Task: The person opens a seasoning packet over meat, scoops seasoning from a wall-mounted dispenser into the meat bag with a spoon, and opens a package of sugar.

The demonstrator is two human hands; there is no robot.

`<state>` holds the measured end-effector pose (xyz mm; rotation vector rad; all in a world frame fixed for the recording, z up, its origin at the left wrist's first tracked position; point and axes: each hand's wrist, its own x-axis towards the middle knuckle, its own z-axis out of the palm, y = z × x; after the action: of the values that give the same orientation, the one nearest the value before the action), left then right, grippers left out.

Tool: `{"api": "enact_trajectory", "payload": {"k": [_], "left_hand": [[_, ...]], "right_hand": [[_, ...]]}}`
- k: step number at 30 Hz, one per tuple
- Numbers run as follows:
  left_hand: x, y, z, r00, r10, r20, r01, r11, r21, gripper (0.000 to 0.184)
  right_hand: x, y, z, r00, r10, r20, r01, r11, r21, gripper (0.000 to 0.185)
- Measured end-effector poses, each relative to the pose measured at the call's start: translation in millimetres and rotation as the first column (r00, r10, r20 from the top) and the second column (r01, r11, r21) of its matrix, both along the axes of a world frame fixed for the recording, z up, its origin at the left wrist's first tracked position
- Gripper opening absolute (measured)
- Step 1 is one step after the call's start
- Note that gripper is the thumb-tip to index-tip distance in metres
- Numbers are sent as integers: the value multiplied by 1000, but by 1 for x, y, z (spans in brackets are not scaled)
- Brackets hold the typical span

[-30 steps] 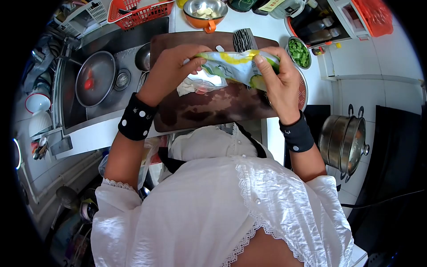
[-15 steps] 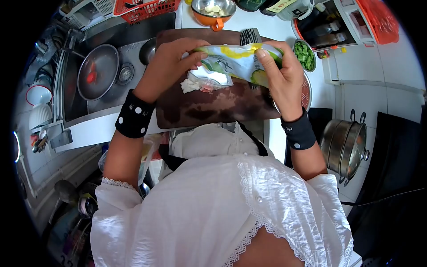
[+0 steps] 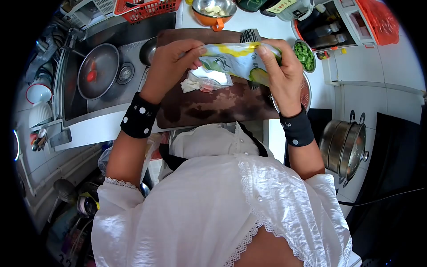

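Note:
Both hands hold a printed foil food pouch (image 3: 235, 55), white with yellow and green patterns, stretched sideways above a dark brown cutting board (image 3: 195, 107). My left hand (image 3: 171, 64) pinches its left end between thumb and fingers. At the other end, my right hand (image 3: 287, 71) grips it with the thumb on the front face. Beneath the pouch, a silvery and clear plastic packet (image 3: 215, 80) lies on the board beside crumpled white tissue (image 3: 190, 84). Behind the pouch a black-and-white striped object (image 3: 250, 36) shows in part; its kind cannot be made out.
Left of the board is a sink (image 3: 98, 106) with a frying pan (image 3: 98, 73) holding something red. An orange-handled bowl (image 3: 214, 17) with pale pieces stands behind. Chopped greens fill a bowl (image 3: 304, 55) at right, near a partly hidden colander (image 3: 306, 93). A steamer pot (image 3: 340, 144) stands farther right.
My left hand and forearm have shifted slightly right, and the pouch's front has turned a little, showing more of its print. Both hands keep their grip.

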<state>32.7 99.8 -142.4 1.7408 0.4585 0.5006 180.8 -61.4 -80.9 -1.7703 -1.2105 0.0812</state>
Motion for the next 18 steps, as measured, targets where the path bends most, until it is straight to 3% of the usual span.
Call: {"api": "enact_trajectory", "payload": {"k": [5, 9, 10, 14, 18], "left_hand": [[1, -3, -6, 998, 23, -54, -26, 998, -56, 21], [0, -5, -15, 999, 53, 3, -53, 992, -114, 22], [-1, -5, -16, 998, 65, 14, -62, 988, -144, 22], [-2, -4, -14, 995, 77, 58, -64, 977, -203, 22], [-1, -3, -14, 991, 95, 94, -74, 975, -208, 24]], "right_hand": [[6, -3, 2, 998, 56, -12, -57, 996, -65, 23], [14, -22, -9, 997, 53, -57, -56, 997, -55, 47], [19, -29, -11, 993, 56, -105, -71, 987, -142, 59], [30, -51, -24, 989, 2, -149, -42, 965, -260, 53], [34, -56, -28, 977, 17, -212, -70, 967, -245, 45]]}}
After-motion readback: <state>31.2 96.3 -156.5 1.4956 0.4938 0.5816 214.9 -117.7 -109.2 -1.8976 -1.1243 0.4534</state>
